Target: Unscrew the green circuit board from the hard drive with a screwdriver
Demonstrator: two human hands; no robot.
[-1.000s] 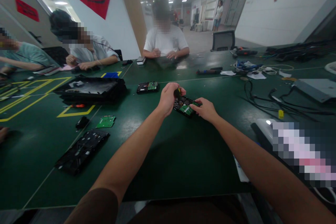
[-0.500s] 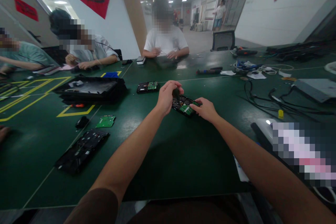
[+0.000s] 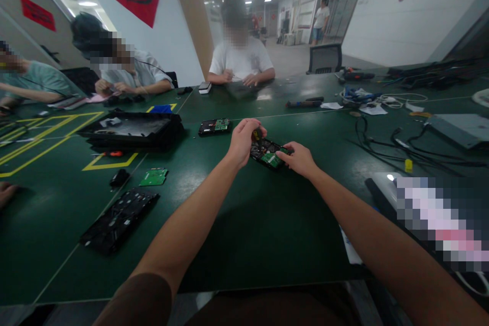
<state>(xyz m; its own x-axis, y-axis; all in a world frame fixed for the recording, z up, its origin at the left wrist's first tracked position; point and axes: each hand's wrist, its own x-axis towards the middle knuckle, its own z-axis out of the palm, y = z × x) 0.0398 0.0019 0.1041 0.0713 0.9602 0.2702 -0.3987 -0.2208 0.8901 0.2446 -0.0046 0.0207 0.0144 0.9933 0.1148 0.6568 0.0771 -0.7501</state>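
Observation:
My left hand (image 3: 241,143) is closed around the dark handle of a screwdriver (image 3: 259,135), which has a yellow mark on it. The screwdriver points down at a black hard drive (image 3: 255,155) lying on the green table; its tip is too small to make out. Fingers and thumb of my right hand (image 3: 300,158) grip the drive's right end, beside its green circuit board (image 3: 272,160). Farther back and left lies a second hard drive (image 3: 214,127) with a green board on it. A loose green circuit board (image 3: 154,177) lies left of my left forearm.
At left are a black plastic frame (image 3: 119,220), stacked black trays (image 3: 133,132) and an orange-handled screwdriver (image 3: 112,154). Black cables (image 3: 401,145), a grey metal box (image 3: 460,130) and a power tool (image 3: 305,103) lie to the right. Several people sit across the table.
The screwdriver handle has turned or tilted slightly in my left hand, so its yellow mark now shows. My right hand and the hard drive have stayed in place.

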